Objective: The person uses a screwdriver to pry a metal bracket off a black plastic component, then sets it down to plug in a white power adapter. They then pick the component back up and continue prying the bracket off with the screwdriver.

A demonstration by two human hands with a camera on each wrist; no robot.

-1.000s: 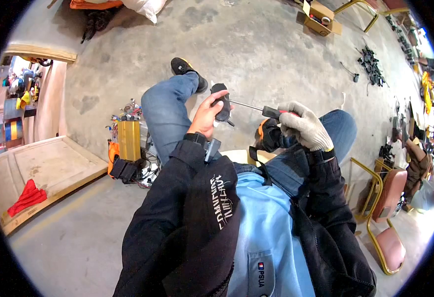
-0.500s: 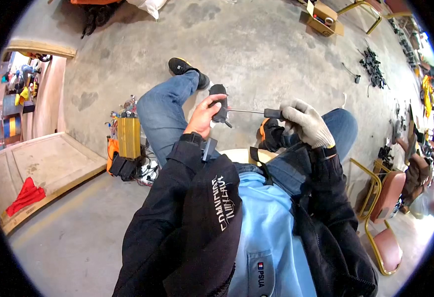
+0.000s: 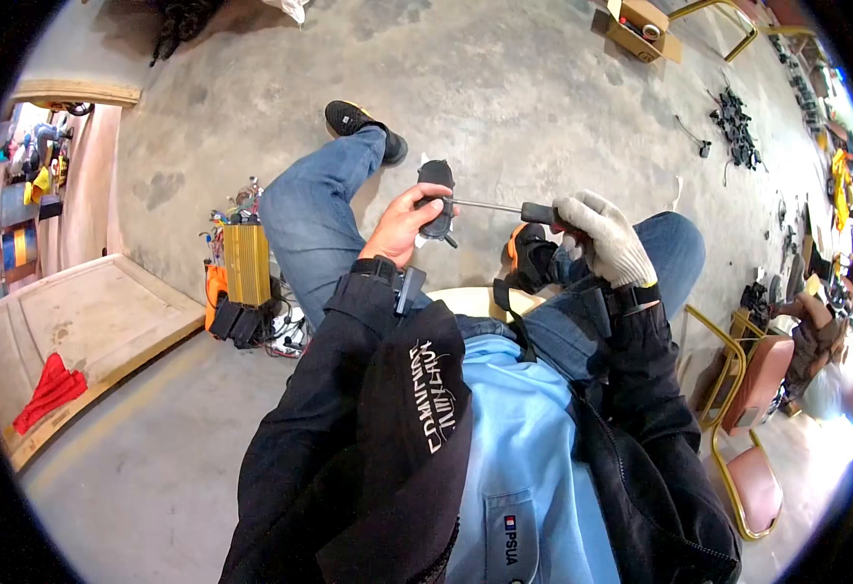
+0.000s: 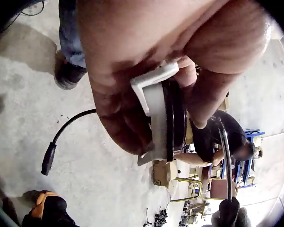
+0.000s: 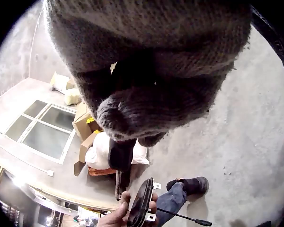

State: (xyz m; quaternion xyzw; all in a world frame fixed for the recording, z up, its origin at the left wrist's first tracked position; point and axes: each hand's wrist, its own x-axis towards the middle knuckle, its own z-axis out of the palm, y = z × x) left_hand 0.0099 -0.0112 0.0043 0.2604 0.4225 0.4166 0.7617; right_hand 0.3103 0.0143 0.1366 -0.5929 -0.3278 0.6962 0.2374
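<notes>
My bare left hand [image 3: 395, 234] grips a black oval device [image 3: 436, 200] between thumb and fingers. White brackets show on the device [image 4: 176, 120] in the left wrist view, and a short black cable with a connector [image 4: 48, 158] hangs from it. My gloved right hand [image 3: 603, 238] holds a screwdriver by its black handle [image 3: 540, 213]. The metal shaft [image 3: 488, 205] runs left to the device's near side, beside my left thumb. In the right wrist view the glove [image 5: 146, 94] hides most of the handle; whether the tip sits in a screw cannot be told.
A gold metal box [image 3: 247, 265] with wires stands left of my leg. Beyond it lies a wooden panel [image 3: 105, 302] with a red cloth [image 3: 52, 391]. A cardboard box [image 3: 631, 41], black cables [image 3: 735, 127] and a pink-seated chair [image 3: 759, 384] are at the right.
The screwdriver handle has shifted slightly up and left, and its shaft tilts a little differently. Both hands keep their holds. The head view has shifted slightly.
</notes>
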